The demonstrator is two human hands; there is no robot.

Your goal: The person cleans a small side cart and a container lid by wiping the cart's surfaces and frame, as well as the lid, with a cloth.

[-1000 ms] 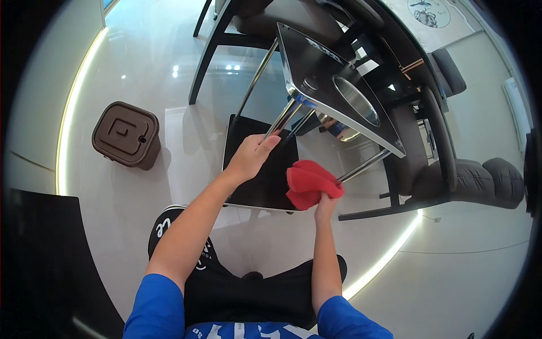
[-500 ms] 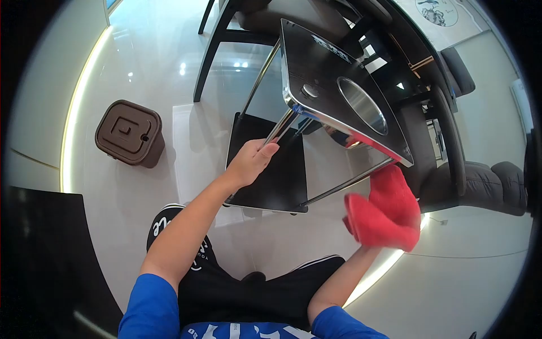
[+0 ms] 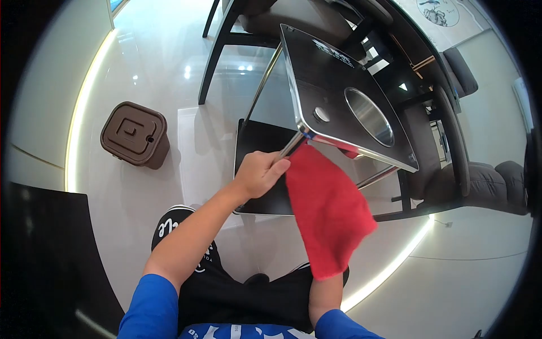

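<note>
A small black cart [image 3: 333, 90] with a chrome rim and metal legs leans over a lower black shelf. Its top has a round metal basin [image 3: 370, 117] and a small silver knob [image 3: 321, 114]. My left hand [image 3: 261, 174] is wrapped round the metal leg near the top's front corner. From just under that corner a red cloth [image 3: 329, 212] hangs down, spread out, and covers my right hand; only the forearm shows below it, so the fingers are hidden.
A brown lidded bin [image 3: 134, 135] stands on the floor at the left. Dark chairs [image 3: 463, 178] and a dark table are behind and right of the cart. A black panel [image 3: 51, 254] fills the lower left. Lit strips run along the walls.
The red cloth went from the right-hand leg out to the right, then back left to the near corner, and now hangs spread out. My left hand keeps its hold on the leg.
</note>
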